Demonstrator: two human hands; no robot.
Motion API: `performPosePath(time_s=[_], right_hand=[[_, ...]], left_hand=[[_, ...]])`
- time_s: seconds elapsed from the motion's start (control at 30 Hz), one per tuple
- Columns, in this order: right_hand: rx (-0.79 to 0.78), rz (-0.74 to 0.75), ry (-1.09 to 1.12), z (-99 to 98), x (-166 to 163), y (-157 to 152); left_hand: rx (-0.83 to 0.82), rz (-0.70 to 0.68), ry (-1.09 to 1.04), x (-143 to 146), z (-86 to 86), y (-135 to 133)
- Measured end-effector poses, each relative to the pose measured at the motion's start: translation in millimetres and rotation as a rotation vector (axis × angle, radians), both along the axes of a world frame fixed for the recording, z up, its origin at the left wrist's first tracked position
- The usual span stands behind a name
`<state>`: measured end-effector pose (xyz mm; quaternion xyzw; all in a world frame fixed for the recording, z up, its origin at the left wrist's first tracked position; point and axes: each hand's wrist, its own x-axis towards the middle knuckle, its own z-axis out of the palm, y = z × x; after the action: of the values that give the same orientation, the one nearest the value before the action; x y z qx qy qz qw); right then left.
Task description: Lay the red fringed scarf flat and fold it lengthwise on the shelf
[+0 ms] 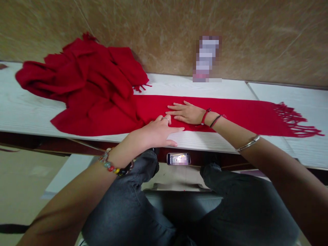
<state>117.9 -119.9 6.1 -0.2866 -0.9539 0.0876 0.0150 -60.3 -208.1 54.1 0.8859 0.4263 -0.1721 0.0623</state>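
Observation:
A red fringed scarf lies along the white table, its right part spread flat in a long strip with the tassels at the far right end. The left part is heaped in loose folds. My right hand rests palm down on the flat strip, fingers stretched toward the left. Just beside it, my left hand touches the strip's near edge by the heap. Its thumb and one finger reach out to the right, while the other fingers bend down against the cloth. Nothing is gripped in the right hand.
The white table is narrow and backs onto a brown marbled wall. A blurred-out upright item stands by the wall. Below the front edge, a phone with a lit screen lies between my knees.

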Motion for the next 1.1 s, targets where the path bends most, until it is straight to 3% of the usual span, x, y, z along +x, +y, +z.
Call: performPosePath(time_s=[0.2, 0.27, 0.47, 0.53, 0.73, 0.8, 0.87, 1.03, 1.1], right_hand=[[0.036, -0.303, -0.078, 2.1, 17, 52], [0.096, -0.331, -0.051, 4.6, 22, 55], [0.046, -0.008, 0.032, 5.0, 17, 5], [0.023, -0.001, 0.002, 1.4, 15, -2], [0.001, -0.431, -0.042, -3.4, 36, 33], [0.013, -0.502, -0.006, -1.8, 43, 31], [0.038, -0.466, 0.046, 0.1, 46, 14], [0.045, -0.21, 0.004, 0.9, 43, -46], [0.07, -0.205, -0.04, -0.9, 47, -53]], left_hand=[[-0.005, -0.002, -0.014, -1, 2.0, 0], [-0.004, 0.008, -0.019, -1, 2.5, 0], [-0.037, 0.011, -0.007, 1, 3.5, 1], [-0.042, 0.017, 0.003, 1, 3.8, 2], [-0.041, 0.022, 0.01, 2, 7.2, 1], [-0.041, 0.02, 0.008, 3, 7.9, 1], [-0.039, 0.021, -0.001, 2, 7.3, 1], [-0.057, 0.047, -0.016, 2, 4.4, 3], [-0.069, 0.043, -0.006, 3, 4.7, 3]])
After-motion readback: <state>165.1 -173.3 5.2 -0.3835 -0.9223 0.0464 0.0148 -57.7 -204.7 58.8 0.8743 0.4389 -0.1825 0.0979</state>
